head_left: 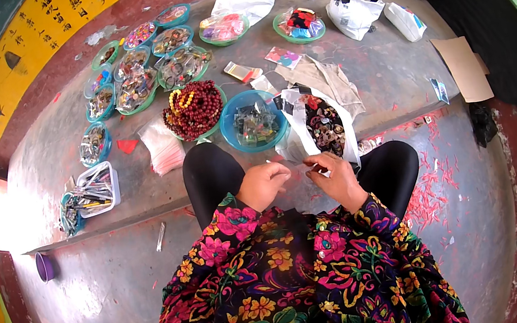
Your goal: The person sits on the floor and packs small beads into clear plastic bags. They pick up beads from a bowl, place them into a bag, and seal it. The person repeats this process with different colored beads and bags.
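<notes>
a small clear plastic bag [298,175] sits between the two hands, low over the lap and just above the gap between the black-clad knees [209,172]. the left hand [264,184] pinches its left edge with curled fingers, and the right hand [335,176] pinches the right edge, thumb and fingertips closed on the film; what is inside the bag is too small to tell. both forearms come up in flowered sleeves [303,269], close together, with little room between them. just beyond the right hand an open white bag [332,116] of dark round pieces leans at the lip of the raised concrete ledge [386,73]. beside it, right at the ledge edge, stands a blue bowl [255,121] of small clear packets, touching a teal dish heaped with dark red beads [194,111]. a stack of clear pink-tinted sleeves [163,149] lies left of that, then a clear box of long tools [95,187] near the ledge's left end. farther back, a cluster of teal trays [137,79] fills the left half, while the right half of the ledge has bare concrete around a beige cloth [323,80], a white carrier bag [352,8] and a piece of cardboard [463,68]. the lower floor [103,287] to either side of the knees lies open, with red scraps [435,191] scattered at the right.
</notes>
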### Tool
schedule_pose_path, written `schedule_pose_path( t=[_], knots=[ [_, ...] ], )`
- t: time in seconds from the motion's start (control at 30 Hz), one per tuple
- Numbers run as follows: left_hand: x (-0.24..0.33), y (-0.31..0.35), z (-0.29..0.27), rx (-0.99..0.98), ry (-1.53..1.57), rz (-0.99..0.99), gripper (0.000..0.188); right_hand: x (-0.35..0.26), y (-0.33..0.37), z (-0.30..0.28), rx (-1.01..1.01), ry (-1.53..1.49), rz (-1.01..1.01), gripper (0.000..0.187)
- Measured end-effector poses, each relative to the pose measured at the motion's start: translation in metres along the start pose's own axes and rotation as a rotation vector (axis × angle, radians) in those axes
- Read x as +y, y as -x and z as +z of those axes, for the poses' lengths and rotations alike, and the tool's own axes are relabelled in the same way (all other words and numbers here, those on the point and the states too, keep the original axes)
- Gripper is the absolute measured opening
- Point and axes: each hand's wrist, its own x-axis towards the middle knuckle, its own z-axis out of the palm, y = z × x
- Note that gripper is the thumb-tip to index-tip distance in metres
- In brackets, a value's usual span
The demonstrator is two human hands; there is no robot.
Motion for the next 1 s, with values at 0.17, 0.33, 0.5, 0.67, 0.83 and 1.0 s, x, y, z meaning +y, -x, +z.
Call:
schedule_pose_path(
  t=[0.17,0.33,0.5,0.67,0.83,1.0],
  knots=[
    [-0.012,-0.003,0.018,0.038,-0.551,0.404,0.015,-0.024,-0.003,0.001,-0.052,0.321,-0.382,0.023],
    [-0.008,0.002,0.022,-0.131,-0.653,0.349,0.014,-0.017,0.003,0.003,-0.176,0.493,-0.275,0.014],
    [-0.01,0.003,0.015,-0.201,-0.729,0.312,0.016,0.004,0.006,0.008,-0.233,0.579,-0.243,0.018],
    [-0.01,0.004,0.019,-0.133,-0.714,0.288,0.019,0.0,0.006,0.008,-0.233,0.563,-0.19,0.018],
    [-0.028,0.002,0.023,-0.2,-0.803,0.299,0.02,0.002,0.005,0.01,-0.377,0.574,-0.186,0.02],
    [-0.019,0.002,0.022,-0.17,-0.688,0.254,0.022,0.004,0.005,0.006,-0.382,0.648,-0.252,0.018]
  ],
)
